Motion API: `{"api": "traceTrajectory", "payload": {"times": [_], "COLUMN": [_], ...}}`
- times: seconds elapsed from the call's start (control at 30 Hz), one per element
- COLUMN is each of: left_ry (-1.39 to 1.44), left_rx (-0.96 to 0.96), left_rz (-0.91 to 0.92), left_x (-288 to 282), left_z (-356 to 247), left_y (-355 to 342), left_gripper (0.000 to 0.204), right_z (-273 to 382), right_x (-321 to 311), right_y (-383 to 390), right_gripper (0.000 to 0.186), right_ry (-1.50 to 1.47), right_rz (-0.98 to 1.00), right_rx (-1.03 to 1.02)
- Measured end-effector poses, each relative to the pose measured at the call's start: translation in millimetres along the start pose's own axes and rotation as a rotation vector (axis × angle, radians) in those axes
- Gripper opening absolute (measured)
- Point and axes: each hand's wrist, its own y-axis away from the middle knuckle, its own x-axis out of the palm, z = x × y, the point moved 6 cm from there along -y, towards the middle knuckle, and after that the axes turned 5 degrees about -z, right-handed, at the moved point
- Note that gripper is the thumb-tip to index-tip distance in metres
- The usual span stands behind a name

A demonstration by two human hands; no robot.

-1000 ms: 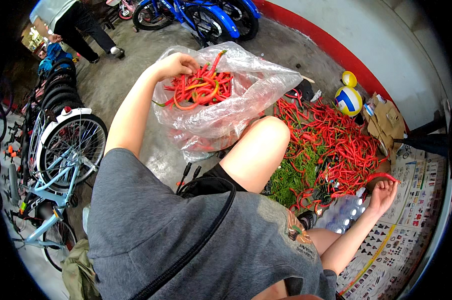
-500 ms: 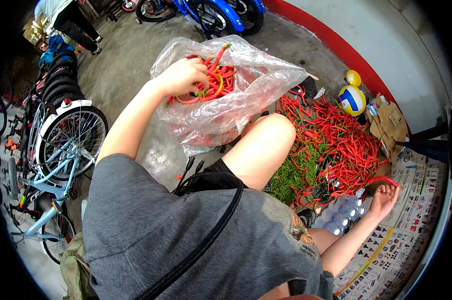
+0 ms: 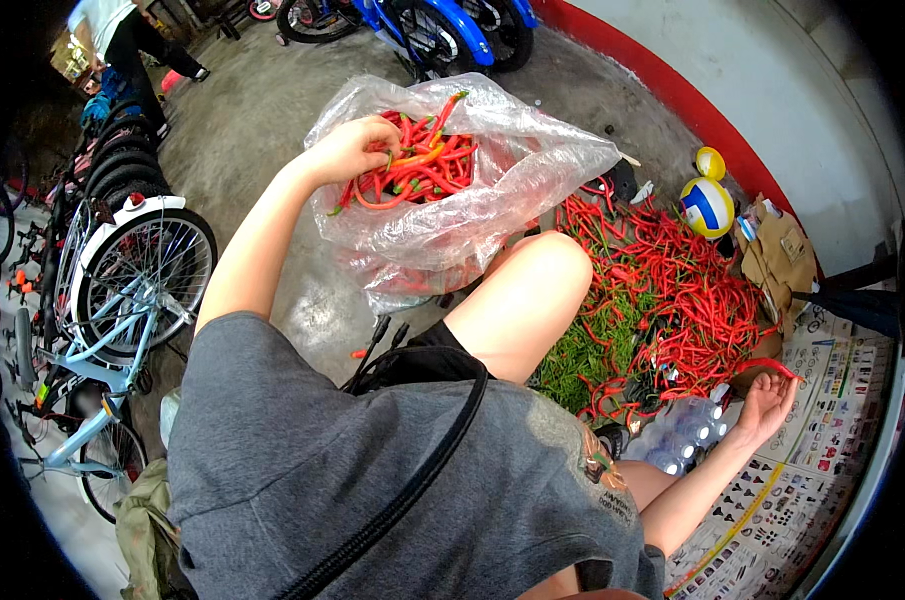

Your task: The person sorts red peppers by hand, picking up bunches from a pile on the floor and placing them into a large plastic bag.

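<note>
My left hand [image 3: 358,150] reaches over the mouth of a clear plastic bag [image 3: 423,235]. Its fingers are curled in at the stem end of an orange-red chili pepper [image 3: 418,158], which lies on the heap of red chilies [image 3: 443,180] inside. Far to the right, my right hand [image 3: 766,405] is turned palm up with bent fingers. A long red chili pepper [image 3: 770,366] is held across its fingertips. Beyond that hand spreads a big pile of red chilies [image 3: 698,290] on the floor, with green stems and leaves [image 3: 598,350] on its near left side.
Clear plastic bottles [image 3: 688,430] lie beside my right forearm. Behind the pile are a ball [image 3: 708,208] and flattened cardboard [image 3: 778,255]. A printed sheet [image 3: 823,420] covers the floor at right. Bicycles [image 3: 138,285] stand at left; a person [image 3: 123,40] is at the far left.
My left hand has lifted slightly and drawn back left from the heap in the bag, uncovering more chilies. The right hand stays nearly still with its chili. The far person has shifted.
</note>
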Motion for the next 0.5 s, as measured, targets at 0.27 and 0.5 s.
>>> {"api": "traceTrajectory", "payload": {"times": [0.27,0.5], "left_ry": [-0.327,0.091], "left_rx": [0.001,-0.167], "left_rz": [-0.133,-0.272], "left_x": [20,-31], "left_z": [-9,-12], "left_y": [-17,-41], "left_gripper": [0.009,0.017], "right_z": [-17,-20], "right_x": [18,1], "right_y": [6,-11], "right_gripper": [0.017,0.024], "right_ry": [0.069,0.025], "right_rz": [-0.133,0.301], "right_rx": [-0.080,0.192]}}
